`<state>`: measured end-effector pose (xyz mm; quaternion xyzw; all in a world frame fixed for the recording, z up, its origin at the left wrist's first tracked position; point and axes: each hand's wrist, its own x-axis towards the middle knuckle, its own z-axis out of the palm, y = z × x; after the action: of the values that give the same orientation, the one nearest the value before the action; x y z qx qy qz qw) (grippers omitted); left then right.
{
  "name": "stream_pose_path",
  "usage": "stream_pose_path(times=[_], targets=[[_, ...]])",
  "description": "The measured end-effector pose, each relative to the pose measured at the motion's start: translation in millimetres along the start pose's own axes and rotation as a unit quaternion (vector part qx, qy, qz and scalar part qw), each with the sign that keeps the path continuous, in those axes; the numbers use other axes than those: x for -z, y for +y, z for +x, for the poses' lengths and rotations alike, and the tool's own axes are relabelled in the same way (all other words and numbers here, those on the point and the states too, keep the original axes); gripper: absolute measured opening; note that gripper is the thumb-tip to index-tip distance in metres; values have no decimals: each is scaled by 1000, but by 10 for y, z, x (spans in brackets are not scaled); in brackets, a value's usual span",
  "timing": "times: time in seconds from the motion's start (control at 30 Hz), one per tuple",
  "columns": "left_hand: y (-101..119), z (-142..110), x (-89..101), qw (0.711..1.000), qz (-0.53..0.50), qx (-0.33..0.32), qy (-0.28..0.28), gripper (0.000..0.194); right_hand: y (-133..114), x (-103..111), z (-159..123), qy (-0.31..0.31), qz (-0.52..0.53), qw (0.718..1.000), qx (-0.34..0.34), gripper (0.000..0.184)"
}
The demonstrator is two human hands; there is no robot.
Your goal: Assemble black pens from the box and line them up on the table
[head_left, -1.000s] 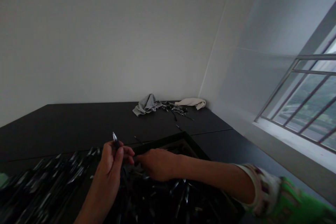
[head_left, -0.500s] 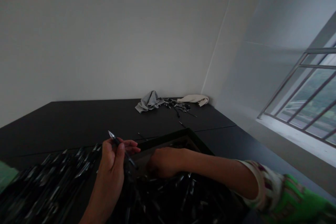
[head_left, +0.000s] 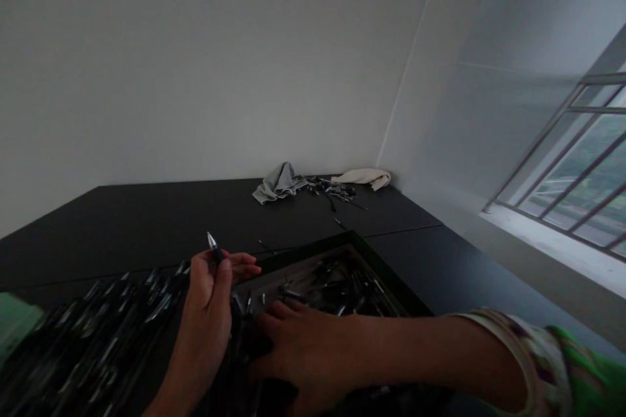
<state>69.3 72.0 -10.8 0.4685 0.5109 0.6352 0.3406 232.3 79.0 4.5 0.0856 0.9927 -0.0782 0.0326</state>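
Pinching a slim dark pen [head_left: 214,249], the left hand [head_left: 205,316] is shutting its thumb against the side of its first finger, and the other fingers are stretching out loosely to the right. The pen is standing almost straight up in this grip, leaning a little to the left. Its shiny silver tip is pointing up and away toward the far wall, and its lower end is hiding behind the hand. The tip is sticking out above the fingers, maybe so that the person can look at it well. The pen is staying up over the near edge of the table [head_left: 147,225], just beside a dark tray [head_left: 355,238] full of pens and pen parts. The right hand [head_left: 313,355] is reaching in from the right with its fingers spread wide and flat. It is lying over the near part of the tray, and it does not seem to be closing on anything, though I cannot tell what is under the palm. A patterned green sleeve [head_left: 552,365] is showing on that arm. To the left, many more pens [head_left: 98,332] are lying side by side in a long heap, mostly pointing the same way, perhaps because they are being kept apart from the tray. Far away, a small pile of pen parts [head_left: 332,189] is sitting between a gray cloth [head_left: 278,184] and a cream cloth [head_left: 364,178].
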Motion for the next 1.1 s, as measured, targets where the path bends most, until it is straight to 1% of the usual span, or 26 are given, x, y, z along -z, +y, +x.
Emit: stream_pose_path(times=[0.1,0.17,0.2,0.3,0.47,0.57,0.6,0.63,0.67,0.73,0.8,0.83,0.87,0.93,1.0,1.1], targets=[[7,2,7,1000,-4,-2,-6,14,63,137,-147,-45,-26,995,-82,41],[7,6,7,1000,-5,0,-9,14,119,244,-255,-80,-26,989,-123,33],[7,9,7,1000,-6,2,-11,13,147,289,-307,-86,-26,986,-139,29],[9,13,0,1000,-6,7,-16,13,221,385,-438,-77,-27,981,-174,25],[22,11,-9,1000,5,10,-14,13,233,517,-557,-71,-23,972,-224,30],[20,13,-9,1000,9,13,-15,14,143,578,-541,-25,-84,958,-272,29],[18,15,-9,1000,9,13,-16,15,102,575,-517,-4,-106,957,-271,27],[16,17,-9,1000,10,12,-17,15,60,555,-484,16,-120,959,-255,24],[16,18,-10,1000,11,11,-17,15,17,516,-444,33,-126,966,-222,20],[20,17,-11,1000,16,8,-16,15,-63,389,-349,50,-105,986,-122,18],[27,13,-11,1000,22,6,-12,14,-129,230,-256,48,-63,997,-23,22],[30,10,-11,1000,24,6,-11,14,-153,155,-216,42,-44,998,12,26],[32,7,-11,1000,24,6,-11,14,-170,91,-183,30,-29,999,32,29],[33,3,-12,1000,24,7,-14,14,-178,9,-143,0,-20,999,29,31],[30,2,-14,1000,22,5,-16,14,-146,-10,-137,-19,-43,999,-4,26],[23,5,-18,1000,20,-1,-15,14,-27,50,-175,-6,-80,996,-47,18]])
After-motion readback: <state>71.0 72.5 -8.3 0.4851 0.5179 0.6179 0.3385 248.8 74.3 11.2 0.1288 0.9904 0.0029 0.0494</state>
